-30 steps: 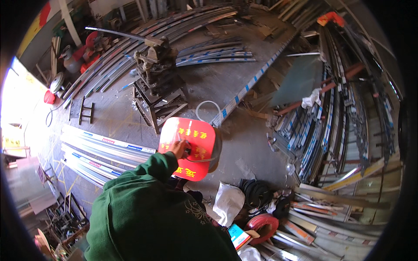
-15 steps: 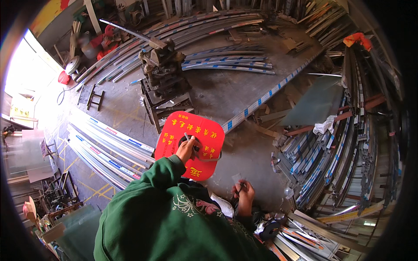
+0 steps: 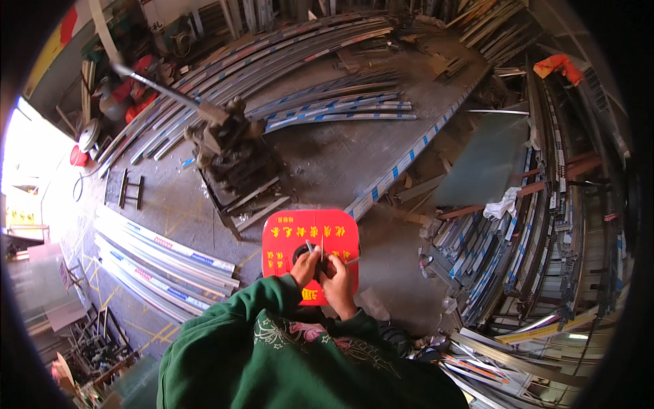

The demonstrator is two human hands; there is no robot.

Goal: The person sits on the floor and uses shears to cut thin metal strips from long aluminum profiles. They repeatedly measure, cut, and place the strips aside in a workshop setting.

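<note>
A red, round-cornered panel (image 3: 293,221) with yellow lettering lies below me, a dark round opening at its middle. My left hand (image 3: 306,270) is closed over that opening, pinching a thin grey strip (image 3: 309,245) that sticks up past the fingers. Right beside it, my right hand (image 3: 338,281) is closed on a thin dark piece, too small to name, that stands between the two hands. The fingertips nearly meet. A grey length juts out past the panel's right edge. Hands hide most of the opening.
A heavy machine (image 3: 231,146) with a long lever stands on a metal stand ahead. Bundled metal profiles (image 3: 163,262) lie on the left floor, more profiles (image 3: 477,238) at right. A glass sheet (image 3: 484,160) leans there. Clear plastic (image 3: 375,303) lies near my right arm.
My right hand has moved up and left from the lower right to meet the left hand over the panel. The panel now appears more squarely turned and slightly lower and further right in view.
</note>
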